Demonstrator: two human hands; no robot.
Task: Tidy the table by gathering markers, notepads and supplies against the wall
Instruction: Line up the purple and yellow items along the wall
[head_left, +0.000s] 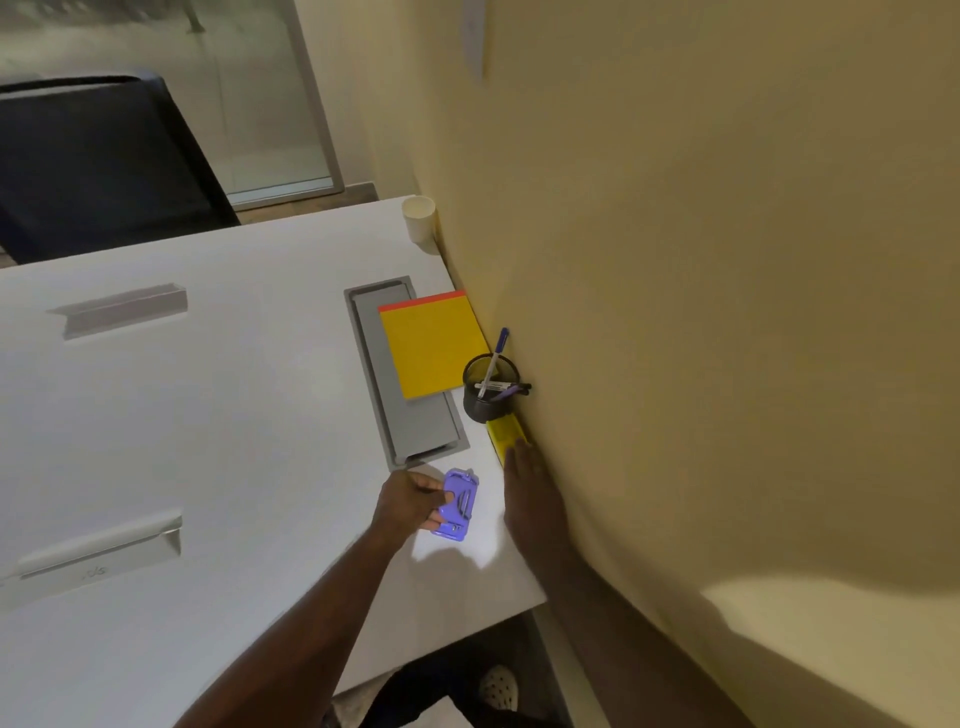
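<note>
My left hand (410, 499) grips a purple plastic object (460, 504) just above the white table (208, 415), near its right edge. My right hand (530, 483) lies flat along the wall, its fingertips touching a small yellow block (505, 434) that sits against the wall. Behind the block stands a black mesh cup (485, 400) holding several markers (496, 358). A yellow notepad (431, 345) with a red top strip lies beyond the cup, close to the wall.
A grey cable hatch (410, 415) is set into the table, partly under the notepad. A white paper cup (420, 218) stands at the far corner by the wall. Two grey raised flaps (124, 306) sit on the left. A black chair (98, 166) is behind the table.
</note>
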